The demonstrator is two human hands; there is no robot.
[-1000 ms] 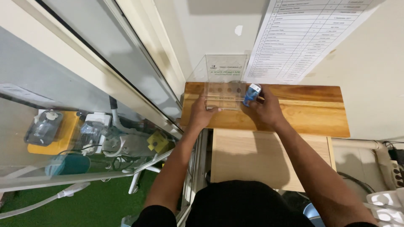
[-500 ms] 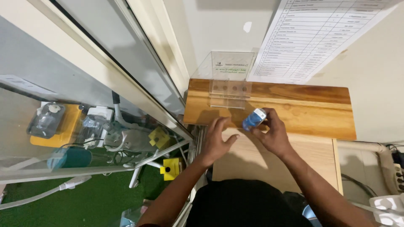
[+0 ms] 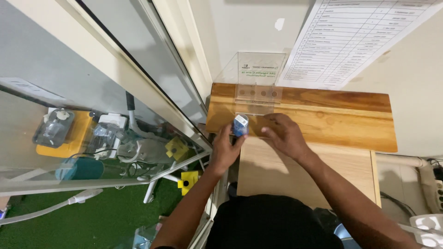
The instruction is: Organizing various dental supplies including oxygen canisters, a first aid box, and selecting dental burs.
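Observation:
My left hand (image 3: 226, 148) holds a small blue and white box (image 3: 240, 125) upright at the near edge of a wooden shelf (image 3: 332, 117). My right hand (image 3: 284, 134) rests just right of the box, fingers spread over the shelf's front edge, holding nothing. A clear acrylic stand (image 3: 255, 87) with a printed card sits at the shelf's back, against the wall, a little beyond both hands.
A printed paper list (image 3: 350, 37) hangs on the wall above the shelf. A lighter wooden cabinet top (image 3: 350, 170) lies below the shelf. Left of me a glass pane (image 3: 92, 133) covers bottles, cables and yellow parts. A power strip (image 3: 436, 184) sits far right.
The box has passed from my right hand to my left hand. Both hands moved left and back up to the shelf's front edge.

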